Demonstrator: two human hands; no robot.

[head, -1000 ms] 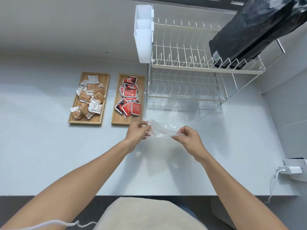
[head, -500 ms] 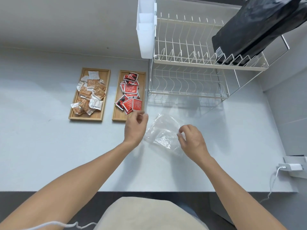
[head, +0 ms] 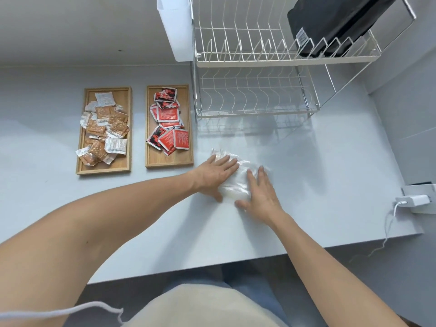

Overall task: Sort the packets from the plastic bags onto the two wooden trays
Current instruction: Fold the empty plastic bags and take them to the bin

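A clear plastic bag [head: 238, 182] lies flat on the grey counter, right of the trays. My left hand [head: 215, 174] and my right hand [head: 260, 192] both rest palm-down on it with fingers spread, gripping nothing. The left wooden tray [head: 81, 161] holds several brown and white packets [head: 105, 128]. The right wooden tray [head: 169, 161] holds several red and black packets [head: 168, 121]. I cannot tell whether anything is inside the bag.
A two-tier white wire dish rack [head: 257, 60] stands behind the bag, with a black bag [head: 335, 22] on its top tier and a white holder [head: 175, 29] on its left side. A white charger [head: 412, 200] with a cable sits at the counter's right edge.
The plastic bag, held up between both hands a second ago, was let go and now lies on the counter. Both hands have come down flat on it.
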